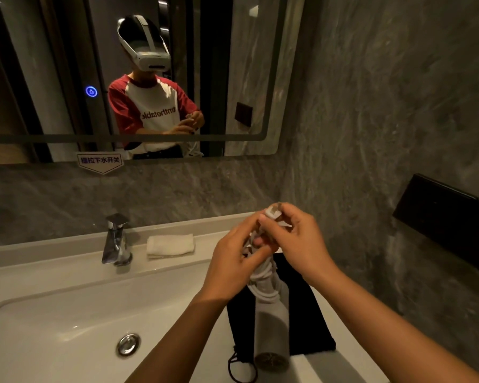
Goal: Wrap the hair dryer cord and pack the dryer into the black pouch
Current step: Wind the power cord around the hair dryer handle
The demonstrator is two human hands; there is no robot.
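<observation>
A white hair dryer (271, 324) hangs nozzle-down over the counter, its grille facing me. Its white cord (263, 275) is wound in coils around the handle. My left hand (233, 261) grips the handle and the coils. My right hand (296, 239) pinches the white plug (273, 212) at the cord's end, just above the left hand. The black pouch (313, 322) lies flat on the counter beneath the dryer, with its drawstring (239, 366) looping toward the near edge.
A white sink basin (53, 322) with a metal drain (128, 344) fills the left. A chrome faucet (116, 241) and a folded white towel (169, 245) sit behind it. A black wall box (448, 219) juts out at right. A mirror (246, 78) hangs above.
</observation>
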